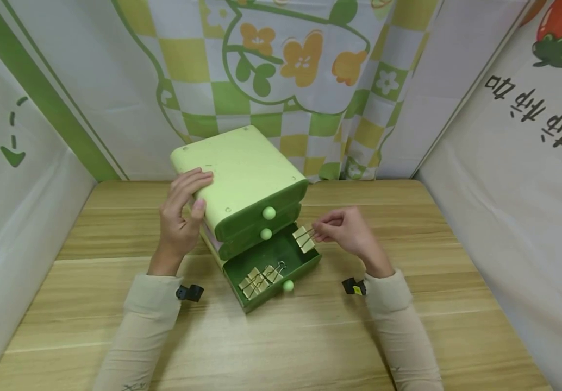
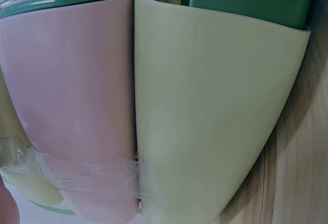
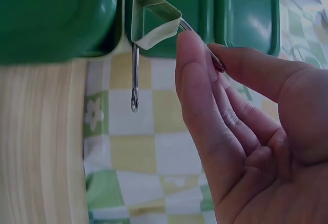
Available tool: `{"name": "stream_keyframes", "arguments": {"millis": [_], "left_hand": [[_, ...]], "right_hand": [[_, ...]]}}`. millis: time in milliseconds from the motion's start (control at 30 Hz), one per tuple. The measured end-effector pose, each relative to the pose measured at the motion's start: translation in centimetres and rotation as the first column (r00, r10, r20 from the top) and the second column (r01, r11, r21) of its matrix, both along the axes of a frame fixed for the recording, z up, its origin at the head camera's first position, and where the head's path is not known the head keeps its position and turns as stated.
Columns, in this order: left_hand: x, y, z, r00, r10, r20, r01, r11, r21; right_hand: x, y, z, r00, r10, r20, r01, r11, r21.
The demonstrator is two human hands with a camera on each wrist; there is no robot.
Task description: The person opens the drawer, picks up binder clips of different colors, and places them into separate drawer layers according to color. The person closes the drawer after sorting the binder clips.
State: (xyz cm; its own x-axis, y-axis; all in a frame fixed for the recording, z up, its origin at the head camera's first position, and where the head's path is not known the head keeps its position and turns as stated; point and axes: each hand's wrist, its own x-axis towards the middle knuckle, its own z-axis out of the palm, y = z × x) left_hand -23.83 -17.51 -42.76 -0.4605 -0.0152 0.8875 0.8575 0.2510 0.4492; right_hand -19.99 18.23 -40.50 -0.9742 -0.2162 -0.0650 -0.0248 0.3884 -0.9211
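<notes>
A pale green drawer cabinet (image 1: pixel 242 174) stands on the table with its bottom green drawer (image 1: pixel 305 267) pulled out. My left hand (image 1: pixel 179 217) rests on the cabinet's left top edge, fingers on the top and thumb at the side. In the left wrist view, only a sliver of that hand shows beside the pink middle tier (image 2: pixel 72 96). Over the drawer's right end, my right hand (image 1: pixel 351 236) pinches a gold binder clip (image 1: pixel 304 239) by a wire handle. The right wrist view shows the clip's other handle pointing down, free. Several gold binder clips (image 1: pixel 254 283) lie at the drawer's left end.
Two upper drawers with round knobs (image 1: pixel 268 213) sit above the pulled-out one. Wood-grain tabletop (image 1: pixel 457 326) surrounds the cabinet. Behind it hangs a checkered, flowered curtain (image 1: pixel 281 122). White printed sheets (image 1: pixel 516 179) flank the table. Clear tape (image 2: pixel 97 178) crosses the cabinet's side.
</notes>
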Motion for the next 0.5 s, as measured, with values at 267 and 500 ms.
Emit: {"name": "stream_keyframes", "arguments": {"millis": [267, 500], "left_hand": [[0.0, -0.1, 0.0, 1.000, 0.002, -0.006, -0.002, 1.000, 0.000], [-0.1, 0.0, 0.0, 1.000, 0.001, -0.012, -0.001, 1.000, -0.005]], "right_hand": [[0.2, -2.0, -1.2, 0.993, 0.092, -0.073, -0.082, 0.989, 0.125], [0.2, -3.3, -2.2, 0.980, 0.169, -0.104, -0.144, 0.966, 0.214]]}}
